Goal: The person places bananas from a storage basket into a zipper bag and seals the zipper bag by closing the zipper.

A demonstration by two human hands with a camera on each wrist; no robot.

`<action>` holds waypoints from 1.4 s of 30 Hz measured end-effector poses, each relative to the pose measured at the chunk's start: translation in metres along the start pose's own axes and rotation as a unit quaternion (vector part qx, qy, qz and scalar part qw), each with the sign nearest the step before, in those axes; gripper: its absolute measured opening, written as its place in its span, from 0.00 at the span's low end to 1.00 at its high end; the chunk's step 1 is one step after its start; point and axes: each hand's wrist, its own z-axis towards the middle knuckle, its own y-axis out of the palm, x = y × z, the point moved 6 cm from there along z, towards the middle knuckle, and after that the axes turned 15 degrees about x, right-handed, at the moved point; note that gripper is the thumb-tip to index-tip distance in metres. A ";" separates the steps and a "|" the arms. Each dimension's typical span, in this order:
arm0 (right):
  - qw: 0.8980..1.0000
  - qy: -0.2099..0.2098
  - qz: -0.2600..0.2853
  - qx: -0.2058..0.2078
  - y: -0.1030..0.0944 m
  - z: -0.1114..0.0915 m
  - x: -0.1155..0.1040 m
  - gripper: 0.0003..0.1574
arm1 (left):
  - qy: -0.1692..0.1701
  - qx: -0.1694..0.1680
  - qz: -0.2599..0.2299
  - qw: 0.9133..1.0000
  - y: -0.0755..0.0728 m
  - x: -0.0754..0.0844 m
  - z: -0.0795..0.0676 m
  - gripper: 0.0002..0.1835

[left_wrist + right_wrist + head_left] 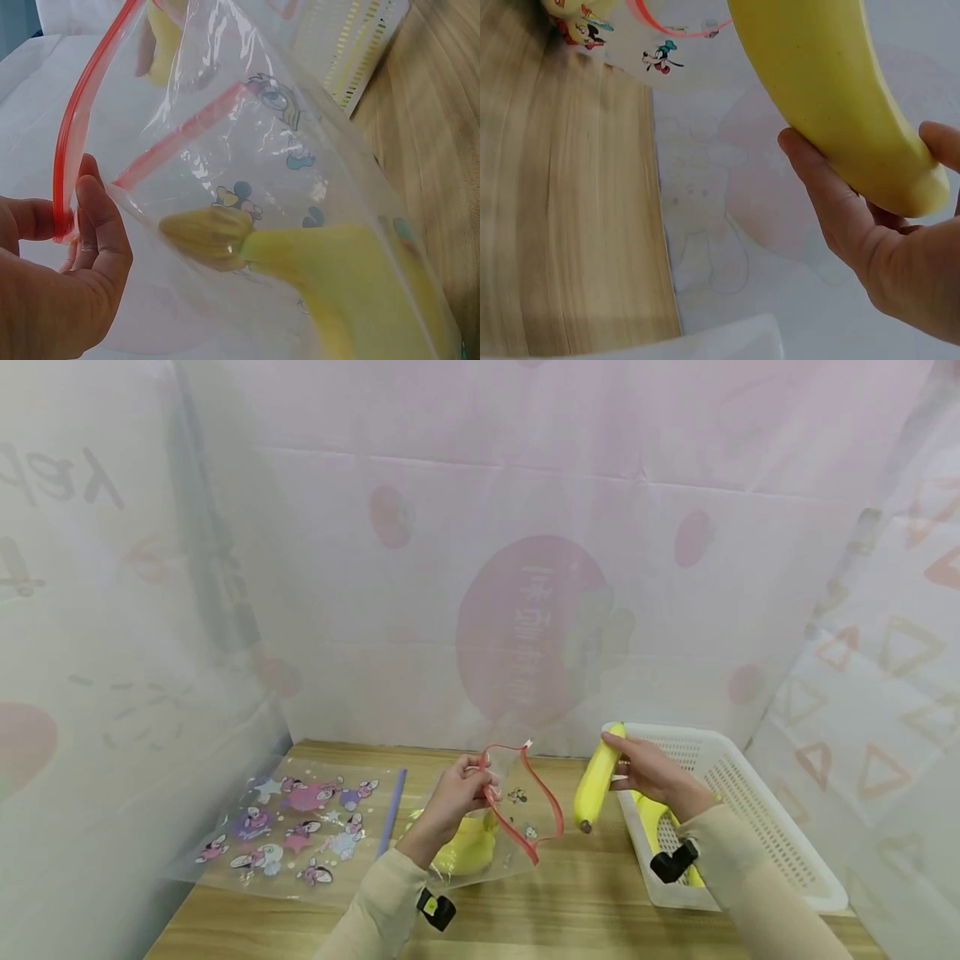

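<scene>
My left hand [459, 802] pinches the red rim of a clear zip bag [180, 127] printed with cartoon figures. The bag's mouth gapes toward the right, and a yellow banana [322, 270] lies inside it. With my right hand [651, 767] I grip a single banana [598, 783] near one end, fingers and thumb on opposite sides. That banana hangs tilted between the bag and a white basket [787, 827], apart from the bag's red rim. More yellow bananas [651, 817] lie in the basket, partly hidden by my right forearm.
A second clear bag [300, 827] with a purple zip strip and pink cartoon prints lies flat on the left of the wooden table [577, 910]. Printed white cloth [525, 610] hangs behind the table and along both sides.
</scene>
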 end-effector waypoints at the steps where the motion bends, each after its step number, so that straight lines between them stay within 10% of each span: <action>1: 1.000 -0.001 0.003 0.006 0.003 -0.001 -0.002 0.26 | 0.000 0.000 -0.001 1.000 0.000 0.000 0.000 0.12; 19: 0.998 -0.045 -0.013 0.049 0.034 -0.016 -0.005 0.27 | -0.006 -0.010 -0.004 1.000 0.002 0.000 -0.001 0.13; 32: 0.974 -0.092 -0.103 0.178 0.041 -0.019 -0.008 0.26 | -0.002 -0.016 -0.003 1.000 0.002 0.006 0.001 0.14; 42: 0.984 -0.082 -0.082 0.132 0.060 -0.018 -0.004 0.26 | 0.005 -0.018 -0.002 1.000 0.002 0.011 0.003 0.14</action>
